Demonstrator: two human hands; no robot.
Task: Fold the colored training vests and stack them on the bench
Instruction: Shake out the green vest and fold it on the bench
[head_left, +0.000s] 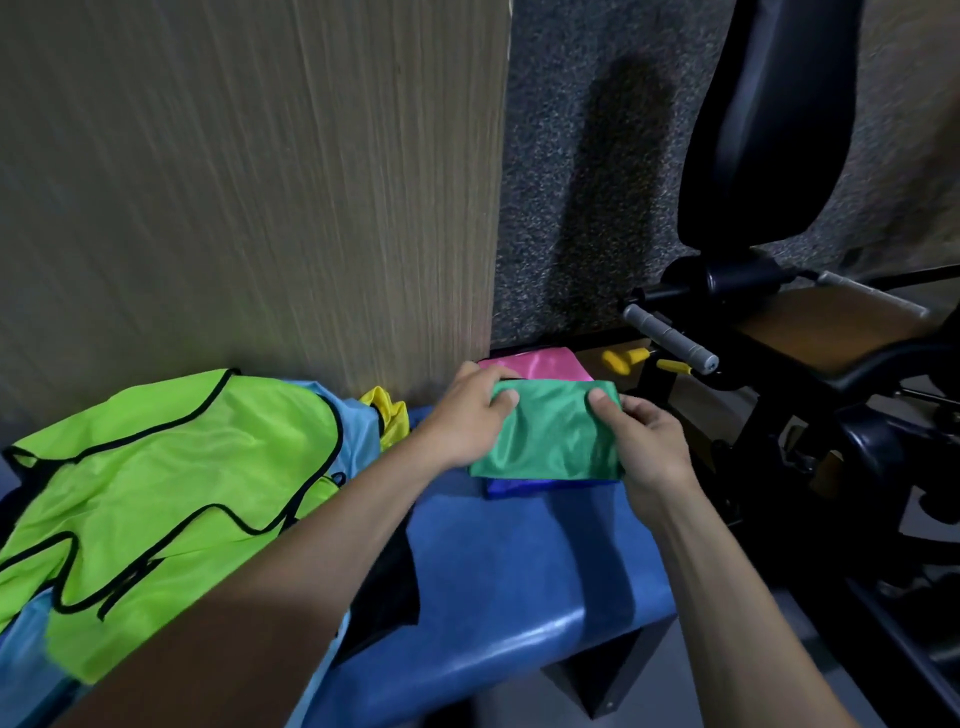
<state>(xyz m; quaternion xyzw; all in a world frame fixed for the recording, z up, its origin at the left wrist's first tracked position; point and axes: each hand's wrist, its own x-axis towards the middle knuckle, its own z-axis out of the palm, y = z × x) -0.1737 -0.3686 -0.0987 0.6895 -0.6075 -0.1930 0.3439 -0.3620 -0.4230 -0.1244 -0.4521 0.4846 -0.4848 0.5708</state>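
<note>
Two bare forearms enter from the lower edge of the frame, no sleeves showing on either. The left hand (470, 415) and right hand (647, 447), near the frame's middle, wear no gloves, rings or watch.
</note>
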